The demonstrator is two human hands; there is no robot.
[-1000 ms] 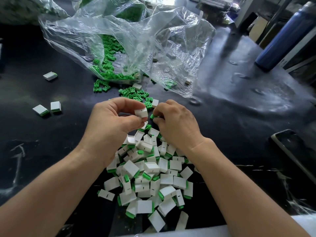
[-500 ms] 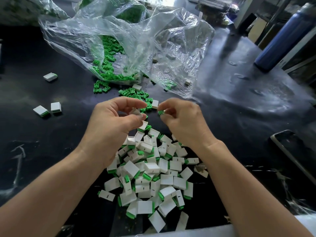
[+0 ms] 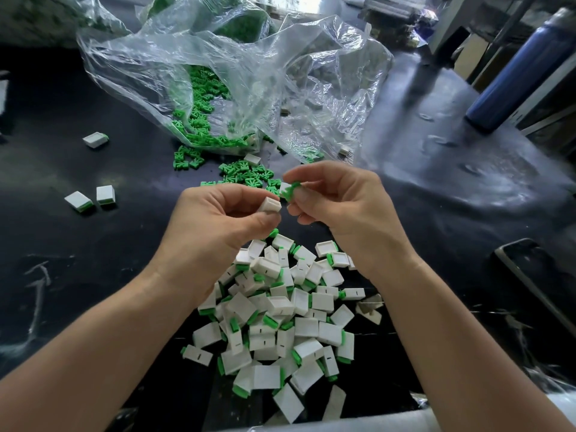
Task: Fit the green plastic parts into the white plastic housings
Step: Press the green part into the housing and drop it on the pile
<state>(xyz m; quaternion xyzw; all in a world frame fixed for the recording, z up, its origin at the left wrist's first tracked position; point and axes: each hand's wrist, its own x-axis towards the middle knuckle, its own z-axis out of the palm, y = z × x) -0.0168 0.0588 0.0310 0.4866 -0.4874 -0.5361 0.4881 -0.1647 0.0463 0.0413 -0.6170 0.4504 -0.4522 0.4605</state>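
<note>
We pinch a housing (image 3: 270,204) in the fingers of our left hand (image 3: 215,226), its end seemingly turned toward the green part (image 3: 291,188) pinched in our right hand (image 3: 346,207) just beside it, both held above the pile (image 3: 280,310) on the worktop (image 3: 93,275), likely so the part slides straight in

Tabletop (image 3: 93,275): bag (image 3: 249,73) at far middle, bagged inserts (image 3: 199,98) inside; spilled inserts (image 3: 246,173) just before its mouth. Pile of fitted housings (image 3: 280,322) at near edge, centre. Toward left edge: single unit (image 3: 95,139) farther, pair of units (image 3: 90,198) nearer. Bottle (image 3: 514,73) far right; phone (image 3: 536,275) near right edge. Above pile-spill gap: left hand (image 3: 212,226) pinching held housing (image 3: 270,205), right hand (image 3: 349,210) pinching held insert (image 3: 291,188).
</note>
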